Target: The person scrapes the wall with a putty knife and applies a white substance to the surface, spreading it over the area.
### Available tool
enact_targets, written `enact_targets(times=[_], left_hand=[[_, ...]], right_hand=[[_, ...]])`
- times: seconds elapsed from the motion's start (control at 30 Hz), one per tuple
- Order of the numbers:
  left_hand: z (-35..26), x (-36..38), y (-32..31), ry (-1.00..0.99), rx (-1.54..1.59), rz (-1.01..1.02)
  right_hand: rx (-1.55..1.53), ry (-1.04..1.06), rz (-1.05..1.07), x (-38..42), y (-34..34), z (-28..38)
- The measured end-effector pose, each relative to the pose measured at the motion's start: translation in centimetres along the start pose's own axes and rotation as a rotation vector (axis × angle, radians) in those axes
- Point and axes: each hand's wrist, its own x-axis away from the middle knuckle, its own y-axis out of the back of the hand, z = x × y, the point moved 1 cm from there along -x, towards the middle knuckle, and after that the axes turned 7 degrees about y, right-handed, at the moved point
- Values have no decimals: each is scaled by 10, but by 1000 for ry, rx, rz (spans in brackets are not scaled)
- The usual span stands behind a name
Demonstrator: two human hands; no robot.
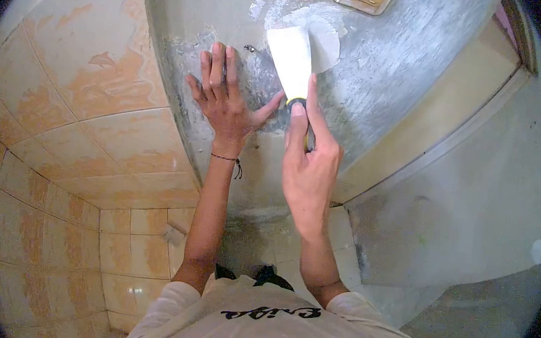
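Shirt (pixel 268 332): lettered
Left hand (pixel 227 114): spread, near wall's (pixel 192 5) left edge
Right hand (pixel 312 176): pinching scraper (pixel 291 57)
Scraper: probably light, blade springy; hold by handle (pixel 296 100)

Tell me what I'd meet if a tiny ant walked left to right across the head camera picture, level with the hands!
Orange patterned tiles → left hand → right hand holding the scraper → cream strip → big grey surface
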Motion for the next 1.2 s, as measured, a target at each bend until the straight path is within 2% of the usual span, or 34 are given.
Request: enact_targets(times=[0.3, 0.73, 0.8, 0.83, 0.9, 1.03, 1.2], left_hand=[[-1, -1, 4, 2, 3, 9], [0, -1, 2, 8, 12, -4], [0, -3, 2, 1, 18, -7], [0, -2, 3, -4, 26, -2], [0, -4, 1, 2, 31, -9], [0, -2, 2, 4, 36, 4], [1, -2, 1, 4, 25, 9]], right_hand=[[18, -81, 58, 6, 7, -3], [1, 27, -28, -3, -1, -3], [116, -143, 110, -1, 9, 7], [116, -148, 108, 2, 8, 3], [42, 13, 11, 0, 3, -4], [43, 11, 9, -5, 2, 3], [42, -113, 69, 3, 6, -4]])
